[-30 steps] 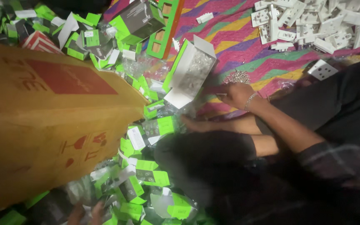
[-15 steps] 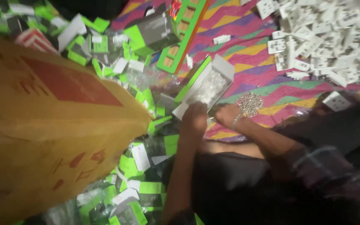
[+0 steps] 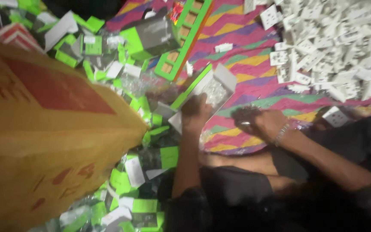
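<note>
My left hand (image 3: pixel 196 115) grips the near edge of a small open green-and-white box (image 3: pixel 205 92) that has clear plastic inside. My right hand (image 3: pixel 263 123), with a bracelet at the wrist, rests fingers-down on a little heap of small metal screws (image 3: pixel 244 117) on the striped mat (image 3: pixel 245 64). Whether its fingers pinch any screws is hidden. My legs in dark cloth lie below both arms.
A large brown cardboard box (image 3: pixel 44 129) fills the left. Several green-and-white small boxes (image 3: pixel 142 163) lie scattered around it. A pile of white wall sockets (image 3: pixel 336 47) sits at the top right, one loose socket (image 3: pixel 335 116) nearer. A green frame strip (image 3: pixel 185 38) lies at the top.
My left hand has reached up and taken hold of the open box. My right hand has come down onto the heap of screws.
</note>
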